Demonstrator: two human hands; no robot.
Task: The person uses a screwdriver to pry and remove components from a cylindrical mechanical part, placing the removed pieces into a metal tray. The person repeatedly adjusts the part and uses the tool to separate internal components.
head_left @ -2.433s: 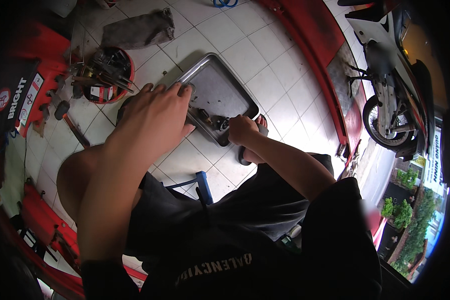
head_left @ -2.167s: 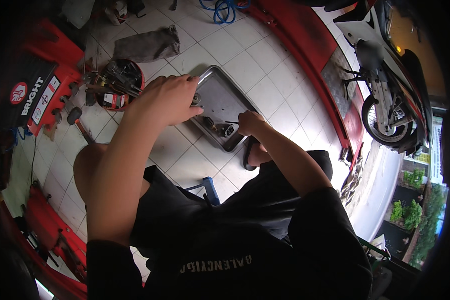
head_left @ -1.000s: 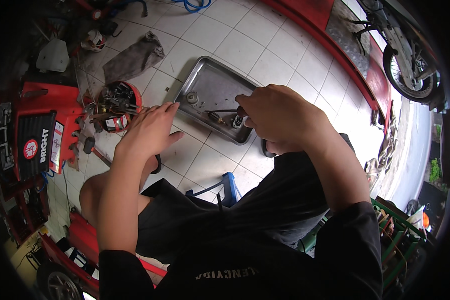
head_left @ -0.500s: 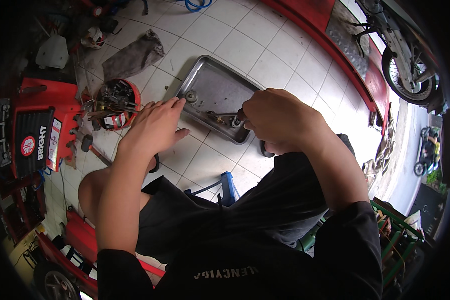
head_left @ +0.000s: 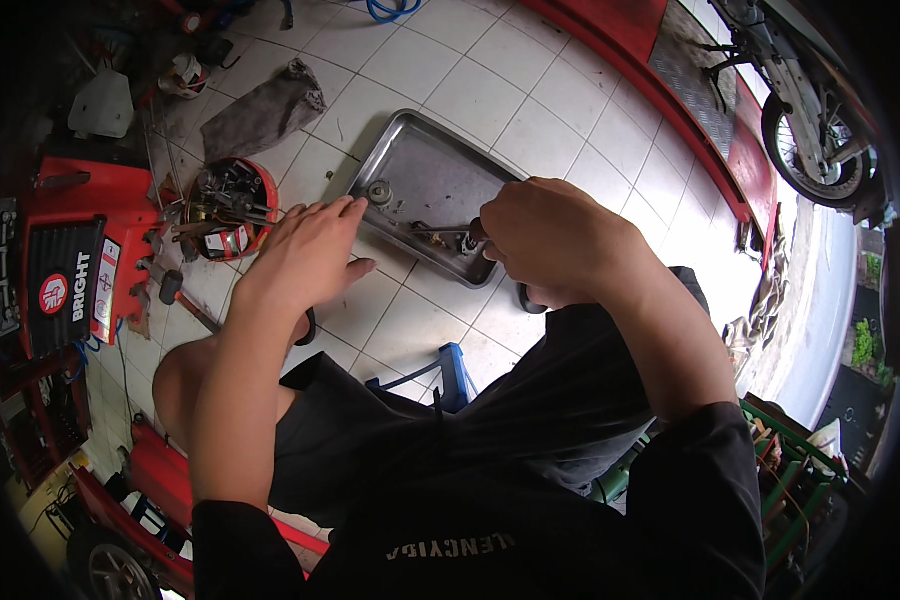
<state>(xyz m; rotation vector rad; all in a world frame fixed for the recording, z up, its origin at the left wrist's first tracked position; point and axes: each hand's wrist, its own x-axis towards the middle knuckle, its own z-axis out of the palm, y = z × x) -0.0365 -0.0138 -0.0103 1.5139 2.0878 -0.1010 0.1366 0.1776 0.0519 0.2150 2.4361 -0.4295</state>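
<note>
The right hand (head_left: 555, 235) had stayed closed on a small part (head_left: 462, 238) over the tray (head_left: 440, 170), while the left hand (head_left: 305, 255), flat and empty, had settled at the tray's near rim to steady it.

Single head-worn fisheye view, looking steeply down from above, close over both forearms, rectangular grey metal tray (head_left: 425, 175) on white tiled floor (head_left: 530, 80) mid-frame, edges bowed toward rim.

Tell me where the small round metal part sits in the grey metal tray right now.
In the head view, the small round metal part lies in the grey metal tray's left corner, just beyond the left hand's fingertips, left of the right hand.
</note>
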